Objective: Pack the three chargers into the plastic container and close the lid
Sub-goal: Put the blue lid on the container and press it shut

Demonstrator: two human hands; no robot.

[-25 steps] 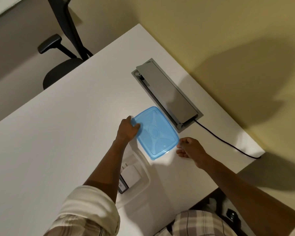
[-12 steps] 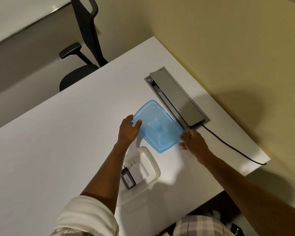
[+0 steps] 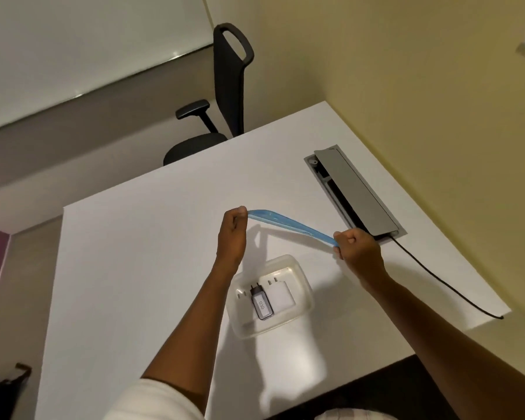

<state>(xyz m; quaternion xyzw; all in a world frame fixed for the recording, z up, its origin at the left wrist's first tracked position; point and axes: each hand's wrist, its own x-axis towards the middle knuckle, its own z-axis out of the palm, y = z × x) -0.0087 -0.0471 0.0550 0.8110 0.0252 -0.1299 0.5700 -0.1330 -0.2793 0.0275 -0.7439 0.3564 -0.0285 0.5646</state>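
Observation:
A clear plastic container sits open on the white table. Inside lie a grey charger with a label, a white charger to its right and a third white one at the left, partly hidden. The blue lid hangs in the air beyond the container, seen nearly edge-on. My left hand pinches its left end. My right hand grips its right end.
A grey cable hatch is set into the table at the far right, its flap raised. A black cable runs from it to the right edge. A black office chair stands beyond the far edge.
Both hands have lifted the blue lid off the table and tilted it edge-on. The view has tipped up, so the container with the chargers now shows in full.

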